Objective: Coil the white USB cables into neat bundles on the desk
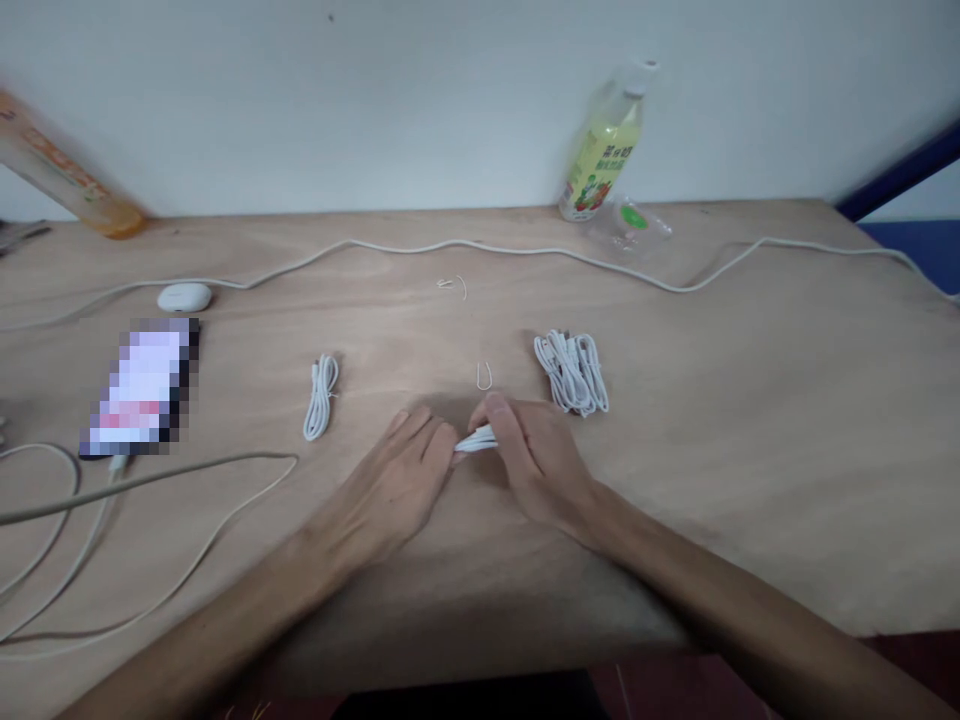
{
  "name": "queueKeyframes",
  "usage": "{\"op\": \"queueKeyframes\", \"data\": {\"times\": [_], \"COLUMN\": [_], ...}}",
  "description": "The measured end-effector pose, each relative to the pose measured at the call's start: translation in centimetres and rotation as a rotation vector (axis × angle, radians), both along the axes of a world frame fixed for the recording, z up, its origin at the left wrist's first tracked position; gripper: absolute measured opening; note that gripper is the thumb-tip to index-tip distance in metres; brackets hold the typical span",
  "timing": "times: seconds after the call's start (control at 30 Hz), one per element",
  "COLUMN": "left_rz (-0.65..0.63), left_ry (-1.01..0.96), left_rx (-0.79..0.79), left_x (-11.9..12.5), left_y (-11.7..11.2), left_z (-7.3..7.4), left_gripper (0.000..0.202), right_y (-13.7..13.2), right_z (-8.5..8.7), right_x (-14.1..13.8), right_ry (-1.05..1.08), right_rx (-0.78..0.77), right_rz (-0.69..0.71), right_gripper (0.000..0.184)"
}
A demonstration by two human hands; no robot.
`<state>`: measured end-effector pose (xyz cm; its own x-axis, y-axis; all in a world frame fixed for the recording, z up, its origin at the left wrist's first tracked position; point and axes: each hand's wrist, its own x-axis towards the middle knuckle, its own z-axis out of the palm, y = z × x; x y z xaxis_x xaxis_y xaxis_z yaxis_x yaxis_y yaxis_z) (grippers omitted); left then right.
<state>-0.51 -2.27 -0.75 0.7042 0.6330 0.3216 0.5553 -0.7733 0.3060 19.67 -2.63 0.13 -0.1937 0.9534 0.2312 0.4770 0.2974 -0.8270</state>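
My left hand [401,480] and my right hand [529,455] meet at the middle of the wooden table [750,420], both closed on a small white cable bundle [477,440] held between their fingertips. Just beyond the hands lies a small white twist tie [484,376]. To the right sits a pile of coiled white cables [571,372]. A single coiled white cable [321,396] lies to the left.
A phone [144,385] lies at the left with cables plugged in and looping toward the front edge. A white earbud case [184,296] sits behind it. A long cord [480,246] crosses the back. A yellow-green bottle [604,145] and an orange bottle [64,170] stand by the wall.
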Motion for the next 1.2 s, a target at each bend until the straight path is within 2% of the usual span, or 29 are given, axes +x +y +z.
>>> {"op": "queueKeyframes", "data": {"times": [0.13, 0.23, 0.33, 0.43, 0.57, 0.67, 0.8, 0.9, 1.03, 1.2], "left_rz": [0.136, 0.266, 0.276, 0.230, 0.189, 0.169, 0.191, 0.226, 0.261, 0.265], "left_ry": [-0.236, -0.423, -0.617, -0.721, -0.762, -0.833, -1.084, -1.216, -1.292, -1.302], "left_rx": [-0.355, -0.608, -0.796, -0.893, -0.928, -0.980, -1.184, -1.255, -1.269, -1.259], "left_x": [-0.2, -0.1, 0.2, 0.4, 0.7, 0.8, 1.0, 1.1, 1.3, 1.3], "left_y": [0.1, 0.1, 0.3, 0.5, 0.6, 0.6, 0.7, 0.9, 1.1, 1.0], "left_z": [0.9, 1.6, 1.7, 1.0, 0.2, 0.3, 0.8, 1.1, 1.0, 0.9], "left_gripper": [0.033, 0.036, 0.038, 0.042, 0.039, 0.041, 0.050, 0.052, 0.053, 0.054], "right_y": [0.5, 1.3, 2.0, 2.3, 2.3, 2.2, 2.4, 2.5, 1.8, 0.0], "right_z": [0.1, -0.4, -1.4, -2.3, -2.6, -2.4, -2.3, -2.6, -2.4, -1.3], "right_x": [0.7, 1.2, 1.5, 1.4, 1.0, 0.8, 0.9, 1.0, 0.4, -0.9], "right_ry": [0.115, -0.025, -0.208, -0.389, -0.607, -0.754, -0.840, -0.741, -0.380, -0.060], "right_rx": [0.044, 0.090, 0.145, 0.164, 0.220, 0.244, 0.268, 0.349, 0.455, 0.398], "right_rz": [-0.133, -0.197, -0.161, -0.147, -0.161, -0.149, -0.143, -0.159, -0.135, -0.117], "right_gripper": [0.052, 0.028, 0.011, 0.009, 0.012, 0.018, 0.025, 0.029, 0.021, 0.011]}}
